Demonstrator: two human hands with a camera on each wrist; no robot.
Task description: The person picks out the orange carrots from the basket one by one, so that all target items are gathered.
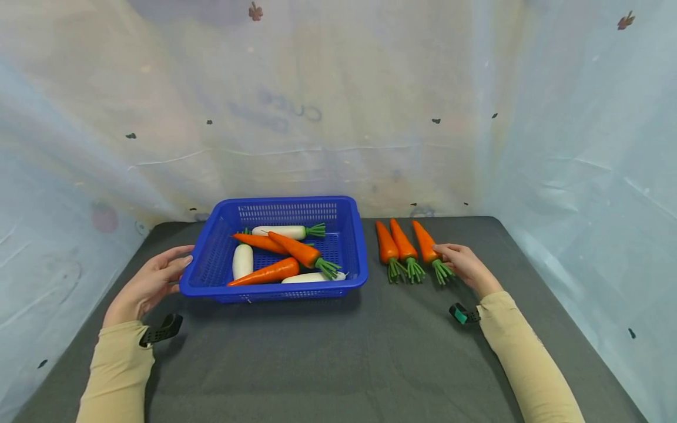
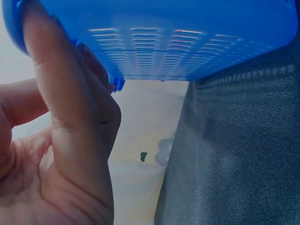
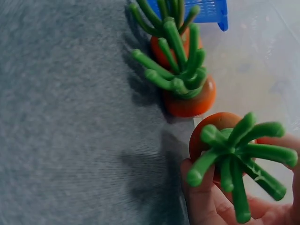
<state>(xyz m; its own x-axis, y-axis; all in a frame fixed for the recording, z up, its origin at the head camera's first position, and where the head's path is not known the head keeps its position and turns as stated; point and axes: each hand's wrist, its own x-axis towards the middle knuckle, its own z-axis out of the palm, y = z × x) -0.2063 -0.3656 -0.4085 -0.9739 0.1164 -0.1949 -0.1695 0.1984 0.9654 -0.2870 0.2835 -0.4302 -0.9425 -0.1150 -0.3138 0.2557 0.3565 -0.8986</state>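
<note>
A blue plastic basket (image 1: 273,291) stands on the table's left half, with three orange carrots (image 1: 296,249) and three white radishes (image 1: 278,231) lying inside. My left hand (image 1: 153,282) holds the basket's left rim; in the left wrist view its fingers (image 2: 65,89) lie against the rim and outer wall. To the right of the basket, three carrots lie side by side, green tops toward me. The rightmost carrot (image 1: 425,241) is pinched by my right hand (image 1: 462,264). In the right wrist view, its green top (image 3: 232,150) partly covers my fingers. The middle carrot (image 1: 403,242) and leftmost carrot (image 1: 387,242) are untouched.
Dark grey cloth (image 1: 296,358) covers the table. Pale plastic sheeting (image 1: 328,100) rises behind it and along both sides. Each wrist wears a dark strap, the left strap (image 1: 161,331) and the right strap (image 1: 463,314).
</note>
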